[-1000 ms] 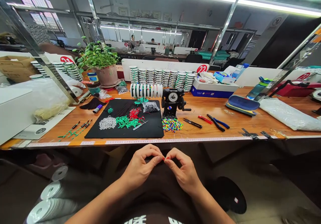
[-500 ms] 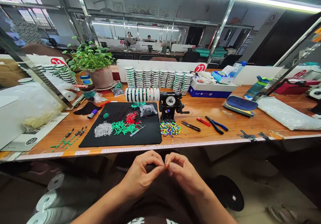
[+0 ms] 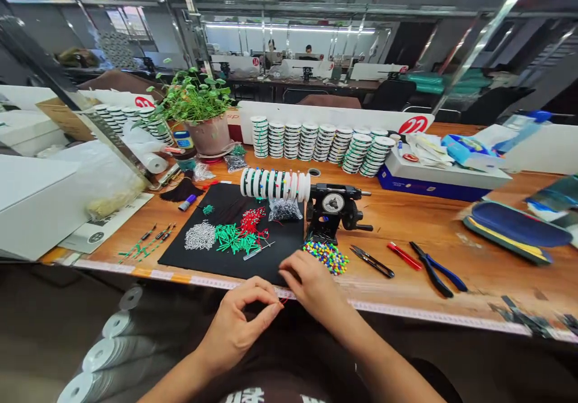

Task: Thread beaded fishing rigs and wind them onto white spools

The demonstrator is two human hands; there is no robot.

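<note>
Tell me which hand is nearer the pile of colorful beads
Right. The right hand is just in front of the colorful beads; the left hand is farther off, to their left.

L hand: thumb and forefinger pinched, at table front edge | R hand: fingers curled, over same edge

Workbench: wooden top, filling the foreground. Partition: white, stands along its back edge, red number 22. Post: shiny metal, slanting, right. Chair: black, beyond the partition. Strip light: lit, rear. Window: barred, upper left. Floor: dark, lower left.
</note>
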